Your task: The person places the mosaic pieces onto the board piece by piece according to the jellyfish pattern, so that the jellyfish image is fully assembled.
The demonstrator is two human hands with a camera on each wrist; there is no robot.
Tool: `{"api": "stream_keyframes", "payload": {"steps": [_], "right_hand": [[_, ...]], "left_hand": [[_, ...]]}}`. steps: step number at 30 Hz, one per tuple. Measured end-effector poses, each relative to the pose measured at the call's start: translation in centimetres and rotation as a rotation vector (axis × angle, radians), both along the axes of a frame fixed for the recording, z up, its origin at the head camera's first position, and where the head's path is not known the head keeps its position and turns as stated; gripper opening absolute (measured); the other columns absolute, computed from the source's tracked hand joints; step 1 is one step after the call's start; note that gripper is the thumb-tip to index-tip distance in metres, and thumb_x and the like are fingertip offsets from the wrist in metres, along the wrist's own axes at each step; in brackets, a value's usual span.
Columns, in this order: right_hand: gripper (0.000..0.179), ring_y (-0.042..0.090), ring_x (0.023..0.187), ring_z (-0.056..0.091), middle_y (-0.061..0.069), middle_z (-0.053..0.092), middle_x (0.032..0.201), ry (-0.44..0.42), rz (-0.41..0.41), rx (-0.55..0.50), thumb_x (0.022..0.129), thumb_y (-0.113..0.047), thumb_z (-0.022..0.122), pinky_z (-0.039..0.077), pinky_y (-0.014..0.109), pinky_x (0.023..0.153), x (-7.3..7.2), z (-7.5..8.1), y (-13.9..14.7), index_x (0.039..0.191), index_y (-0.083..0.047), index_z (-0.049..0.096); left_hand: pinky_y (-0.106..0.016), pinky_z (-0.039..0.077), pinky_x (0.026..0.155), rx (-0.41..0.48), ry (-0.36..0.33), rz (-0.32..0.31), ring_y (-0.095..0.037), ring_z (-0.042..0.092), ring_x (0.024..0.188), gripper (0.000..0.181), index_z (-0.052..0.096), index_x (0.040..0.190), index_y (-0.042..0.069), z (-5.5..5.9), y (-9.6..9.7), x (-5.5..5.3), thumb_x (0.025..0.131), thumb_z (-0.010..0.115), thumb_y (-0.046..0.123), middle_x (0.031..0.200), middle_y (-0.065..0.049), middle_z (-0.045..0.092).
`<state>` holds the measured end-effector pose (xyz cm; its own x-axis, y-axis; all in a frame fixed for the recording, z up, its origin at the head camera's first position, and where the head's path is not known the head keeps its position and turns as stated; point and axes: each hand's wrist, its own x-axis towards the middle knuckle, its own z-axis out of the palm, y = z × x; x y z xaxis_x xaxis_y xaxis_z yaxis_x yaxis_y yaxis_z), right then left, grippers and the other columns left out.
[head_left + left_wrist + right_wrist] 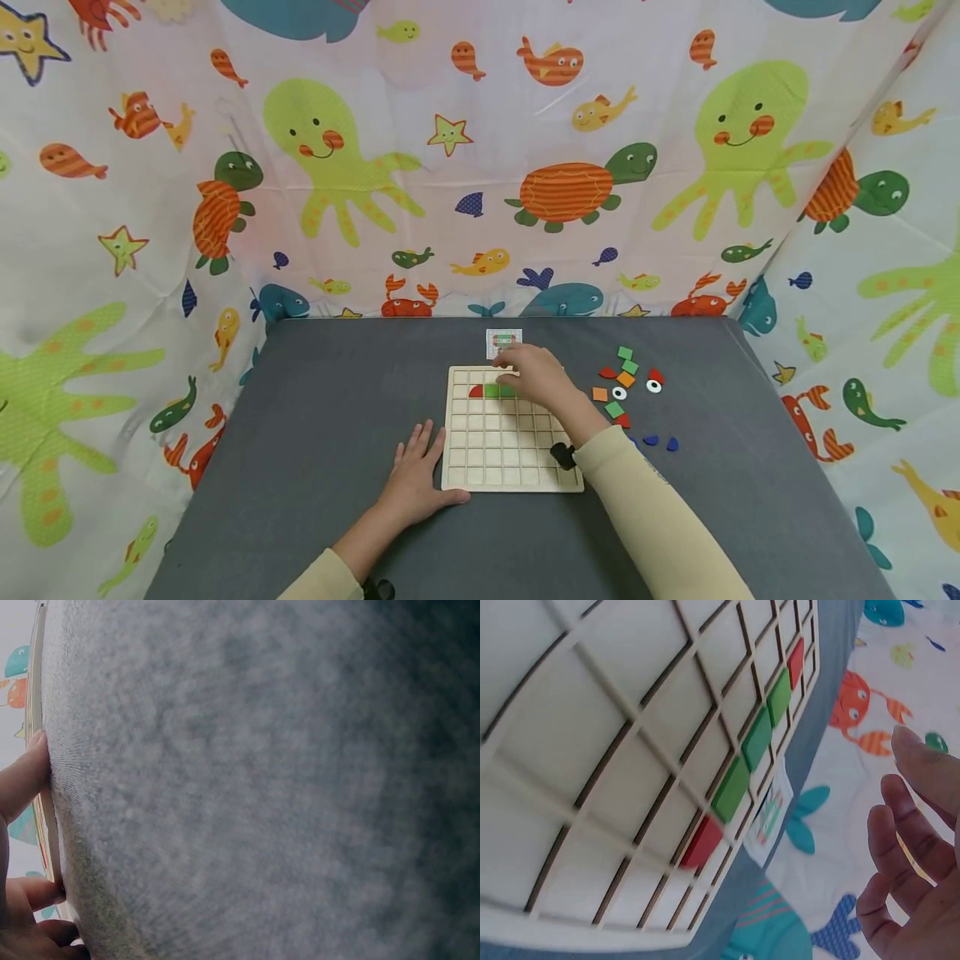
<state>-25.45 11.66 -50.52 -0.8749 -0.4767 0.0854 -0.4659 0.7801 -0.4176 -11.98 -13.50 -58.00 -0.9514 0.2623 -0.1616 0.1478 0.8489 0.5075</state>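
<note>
A wooden grid board (512, 488) lies on the table. In the right wrist view one row holds a red piece (703, 844) at each end with green squares (731, 789) between them. My right hand (536, 379) hovers over the board's upper part, hiding some of that row in the head view; its fingers are loosely bent and hold nothing. My left hand (416, 482) lies on the table with fingers spread, touching the board's left edge and lower left corner. Behind the board is a small printed card (495, 340) with a coloured pattern, partly covered by my right hand.
Right of the board lie loose pieces: green squares (614, 409), orange squares (600, 393), red pieces (656, 375), white rings (618, 392) and blue pieces (672, 444). A sea-animal curtain (450, 250) hangs behind the grey table (337, 400) and along both sides.
</note>
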Motion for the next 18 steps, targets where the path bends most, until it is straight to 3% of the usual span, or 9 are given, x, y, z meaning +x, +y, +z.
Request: {"api": "stream_keyframes", "payload": {"steps": [6, 11, 18], "right_hand": [[0.023, 0.020, 0.092, 0.065, 0.003, 0.070, 0.111, -0.001, -0.071, -0.064, 0.092, -0.021, 0.075, 0.055, 0.039, 0.079, 1.0, 0.6, 2.6, 0.115, -0.016, 0.076], [0.024, 0.020, 0.091, 0.063, 0.003, 0.071, 0.111, -0.015, -0.138, -0.097, 0.092, -0.018, 0.076, 0.054, 0.041, 0.079, 1.4, 1.0, 4.6, 0.116, -0.014, 0.076], [0.026, 0.020, 0.089, 0.062, 0.006, 0.069, 0.109, -0.039, -0.206, -0.099, 0.094, -0.019, 0.074, 0.053, 0.038, 0.072, 1.7, 0.3, 7.5, 0.119, -0.012, 0.074]], "left_hand": [[-0.063, 0.015, 0.121, -0.002, 0.005, 0.009, -0.038, 0.011, 0.156, 0.115, 0.030, 0.160, 0.008, 0.0, 0.1, 0.0, 0.073, 0.082, 0.062, 0.168, -0.017, 0.016], [-0.063, 0.015, 0.121, 0.001, 0.008, 0.012, -0.038, 0.011, 0.156, 0.115, 0.030, 0.160, 0.008, -0.1, 0.0, -0.1, 0.073, 0.083, 0.062, 0.168, -0.017, 0.016], [-0.063, 0.015, 0.121, -0.010, 0.003, 0.012, -0.037, 0.010, 0.157, 0.116, 0.029, 0.160, 0.010, -0.2, 0.2, -0.1, 0.073, 0.083, 0.063, 0.169, -0.016, 0.015]]}}
